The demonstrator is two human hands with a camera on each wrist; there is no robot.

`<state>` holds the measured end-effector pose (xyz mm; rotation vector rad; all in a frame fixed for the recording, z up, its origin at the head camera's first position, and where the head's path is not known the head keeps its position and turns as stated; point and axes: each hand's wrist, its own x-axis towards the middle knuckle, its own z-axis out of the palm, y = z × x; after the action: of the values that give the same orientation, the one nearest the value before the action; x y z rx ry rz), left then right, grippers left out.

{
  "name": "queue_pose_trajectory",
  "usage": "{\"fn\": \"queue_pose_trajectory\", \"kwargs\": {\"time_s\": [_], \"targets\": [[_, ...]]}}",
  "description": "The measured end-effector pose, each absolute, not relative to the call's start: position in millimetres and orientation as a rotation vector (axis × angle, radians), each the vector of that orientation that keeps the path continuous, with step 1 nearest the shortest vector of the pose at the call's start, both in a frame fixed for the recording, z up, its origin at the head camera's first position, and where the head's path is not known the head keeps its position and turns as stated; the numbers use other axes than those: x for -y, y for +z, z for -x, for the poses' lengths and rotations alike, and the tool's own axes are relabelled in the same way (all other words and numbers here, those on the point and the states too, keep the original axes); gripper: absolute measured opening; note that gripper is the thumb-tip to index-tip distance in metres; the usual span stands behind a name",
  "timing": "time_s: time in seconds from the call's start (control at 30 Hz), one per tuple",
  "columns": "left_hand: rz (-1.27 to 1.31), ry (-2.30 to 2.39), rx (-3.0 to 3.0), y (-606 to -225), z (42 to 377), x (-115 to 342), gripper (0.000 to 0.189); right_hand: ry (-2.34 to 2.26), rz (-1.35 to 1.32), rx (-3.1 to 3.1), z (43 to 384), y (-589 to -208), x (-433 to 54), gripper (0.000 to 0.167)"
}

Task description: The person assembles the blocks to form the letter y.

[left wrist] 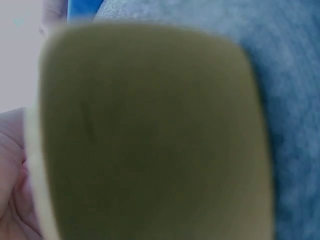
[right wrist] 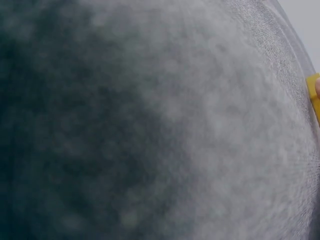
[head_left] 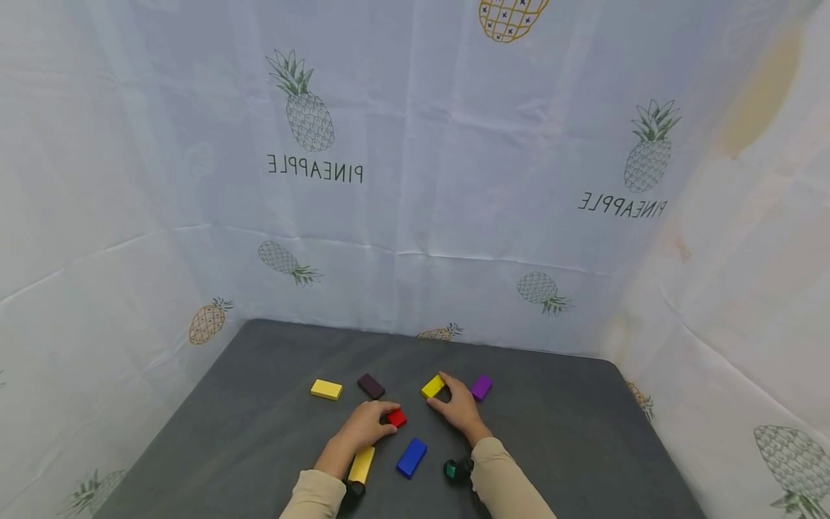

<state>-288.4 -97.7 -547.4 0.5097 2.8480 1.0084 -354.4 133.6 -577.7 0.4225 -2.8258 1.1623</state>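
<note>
In the head view my left hand (head_left: pixel 365 425) pinches a red block (head_left: pixel 398 418) between thumb and fingers, low over the dark table. To its right, my right hand (head_left: pixel 462 409) has thumb and index finger at two ends of a yellow block (head_left: pixel 432 387), gripping it. A paler yellow block (head_left: pixel 362 465) lies beside the left wrist; a blurred yellow block (left wrist: pixel 155 130) fills most of the left wrist view and covers much of that hand. The right wrist view catches only part of the gripped yellow block (right wrist: pixel 313 95) and a fingertip at its right edge.
A blue block (head_left: pixel 411 458) lies between the forearms. Behind the hands are a pale yellow block (head_left: pixel 326 389), a dark brown block (head_left: pixel 371 386) and, just right of the right hand, a purple block (head_left: pixel 482 388). Pineapple-print curtains (head_left: pixel 415 180) surround the grey table (head_left: pixel 570 447).
</note>
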Motion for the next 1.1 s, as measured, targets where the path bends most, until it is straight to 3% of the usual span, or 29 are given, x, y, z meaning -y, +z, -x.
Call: {"fn": "queue_pose_trajectory", "kwargs": {"time_s": [1.1], "targets": [[-0.441, 1.232, -2.796, -550.4, 285.3, 98.8, 0.040, 1.211, -0.419, 2.735, 345.3, -578.7, -133.8, 0.063]]}}
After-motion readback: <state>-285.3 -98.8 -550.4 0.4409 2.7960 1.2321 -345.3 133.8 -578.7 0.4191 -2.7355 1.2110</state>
